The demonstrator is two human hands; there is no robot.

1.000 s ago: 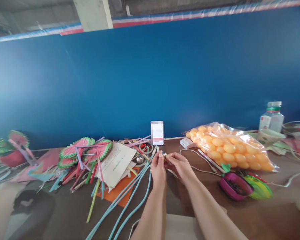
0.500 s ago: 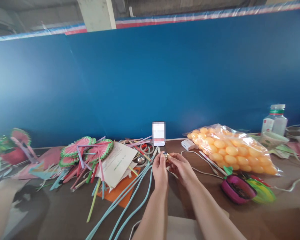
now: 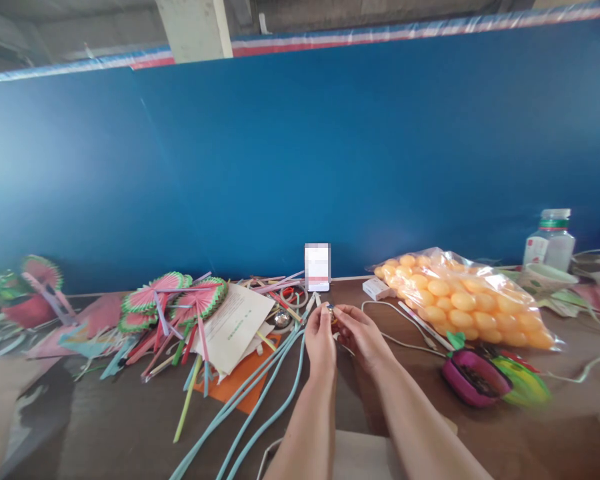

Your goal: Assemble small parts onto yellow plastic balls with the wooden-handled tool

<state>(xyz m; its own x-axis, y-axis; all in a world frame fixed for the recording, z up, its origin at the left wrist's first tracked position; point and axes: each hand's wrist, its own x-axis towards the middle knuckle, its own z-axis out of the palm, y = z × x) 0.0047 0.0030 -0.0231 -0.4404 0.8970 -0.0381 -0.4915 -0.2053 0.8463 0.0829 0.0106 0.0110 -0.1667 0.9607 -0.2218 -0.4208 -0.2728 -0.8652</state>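
My left hand (image 3: 321, 341) and my right hand (image 3: 360, 333) meet in front of me above the table. Between their fingertips they pinch a small shiny metallic piece (image 3: 331, 311), silver with a hint of gold. Fingers cover most of it, so its exact kind is unclear. Just beyond my hands a phone (image 3: 319, 268) with a lit, blurred-out screen leans upright against the blue panel. Pale blue cords (image 3: 275, 373) run past the left side of my left hand. A shiny silver ball (image 3: 281, 319) lies farther left.
Watermelon-patterned paper fans (image 3: 200, 303), sticks and printed sheets (image 3: 237, 327) crowd the left. To the right lie a clear bag of orange balls (image 3: 463, 300), a white cable (image 3: 410, 320) and a magenta container (image 3: 475, 380). A plastic bottle (image 3: 550, 243) stands behind.
My hands stay in nearly the same place, with the small metallic piece turned slightly between the fingers. At the far left edge, a blurred pale shape has shifted left.
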